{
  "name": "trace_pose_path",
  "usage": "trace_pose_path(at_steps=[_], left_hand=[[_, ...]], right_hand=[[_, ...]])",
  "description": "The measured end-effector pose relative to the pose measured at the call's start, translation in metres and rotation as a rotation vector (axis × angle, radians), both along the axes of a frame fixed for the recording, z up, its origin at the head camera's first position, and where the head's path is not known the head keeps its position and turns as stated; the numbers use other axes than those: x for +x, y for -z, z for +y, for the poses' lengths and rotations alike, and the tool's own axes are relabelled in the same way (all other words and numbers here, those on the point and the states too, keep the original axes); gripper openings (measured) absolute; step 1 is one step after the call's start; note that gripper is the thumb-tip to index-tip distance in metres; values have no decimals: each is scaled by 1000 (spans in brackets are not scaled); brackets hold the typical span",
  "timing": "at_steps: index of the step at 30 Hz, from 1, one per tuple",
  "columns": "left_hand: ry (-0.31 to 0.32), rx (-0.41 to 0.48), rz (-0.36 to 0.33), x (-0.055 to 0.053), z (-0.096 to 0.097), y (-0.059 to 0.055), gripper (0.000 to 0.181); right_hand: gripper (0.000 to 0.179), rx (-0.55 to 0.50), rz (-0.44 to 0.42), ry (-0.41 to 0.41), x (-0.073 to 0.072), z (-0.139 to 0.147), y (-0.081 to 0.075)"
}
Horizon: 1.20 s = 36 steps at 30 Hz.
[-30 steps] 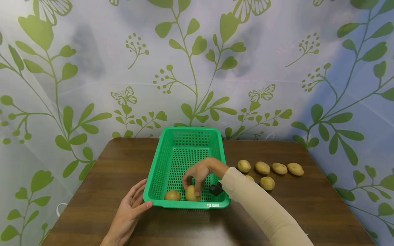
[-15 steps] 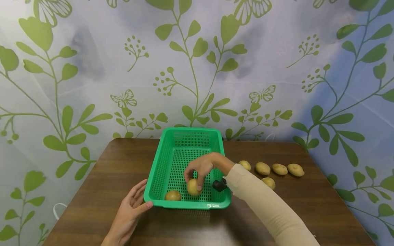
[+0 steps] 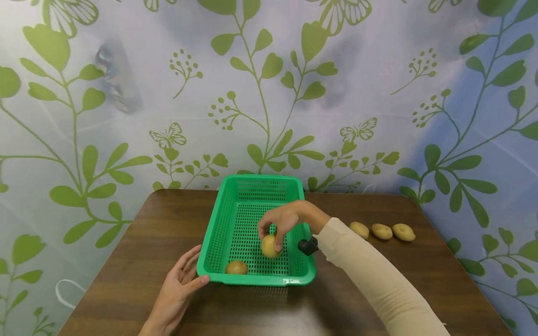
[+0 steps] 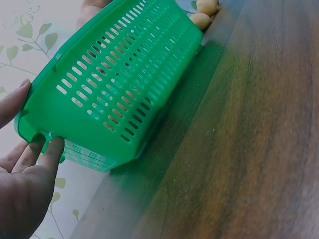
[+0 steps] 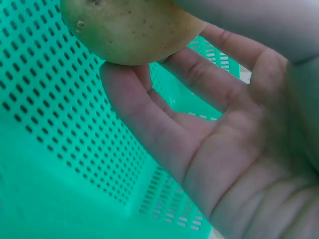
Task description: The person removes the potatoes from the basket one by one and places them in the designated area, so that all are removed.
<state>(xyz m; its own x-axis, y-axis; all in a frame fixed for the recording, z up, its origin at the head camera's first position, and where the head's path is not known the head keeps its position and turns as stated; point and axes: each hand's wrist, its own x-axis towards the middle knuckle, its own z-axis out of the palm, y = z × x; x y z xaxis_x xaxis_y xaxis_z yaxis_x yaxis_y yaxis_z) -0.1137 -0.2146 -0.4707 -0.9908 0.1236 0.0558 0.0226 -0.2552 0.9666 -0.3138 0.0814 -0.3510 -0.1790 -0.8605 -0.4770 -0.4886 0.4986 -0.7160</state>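
Observation:
A green plastic basket with slotted sides stands on the table. My left hand grips its near left corner. In the left wrist view the thumb lies over the rim while the fingertips are under it. Inside the basket my right hand pinches a yellow potato between thumb and fingers. The right wrist view shows this potato close up, with small brown marks on its skin and the basket's perforated floor behind. A second potato lies in the basket's near left corner.
Three potatoes show in a row on the brown wooden table, right of the basket. The right sleeve crosses in front of that area. A leaf-patterned curtain hangs behind the table.
My right hand has raised the potato from the basket's near side and moved it slightly back and right. The sleeve now hides more table potatoes. My left hand has stayed at the corner.

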Motion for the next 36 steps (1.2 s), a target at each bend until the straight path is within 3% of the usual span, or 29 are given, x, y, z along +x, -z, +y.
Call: trace_pose_path(at_steps=[15,27,36], left_hand=[[-9,-15,11,-1,1,1,74],[-3,-8,4,-1,4,1,74],[-21,-26,-2,2,7,-1,74]], right_hand=[[33,-11,64,27,-2,53,-29],[33,-67,40,126,6,93,-43],[34,-33,93,176,9,125,-44]])
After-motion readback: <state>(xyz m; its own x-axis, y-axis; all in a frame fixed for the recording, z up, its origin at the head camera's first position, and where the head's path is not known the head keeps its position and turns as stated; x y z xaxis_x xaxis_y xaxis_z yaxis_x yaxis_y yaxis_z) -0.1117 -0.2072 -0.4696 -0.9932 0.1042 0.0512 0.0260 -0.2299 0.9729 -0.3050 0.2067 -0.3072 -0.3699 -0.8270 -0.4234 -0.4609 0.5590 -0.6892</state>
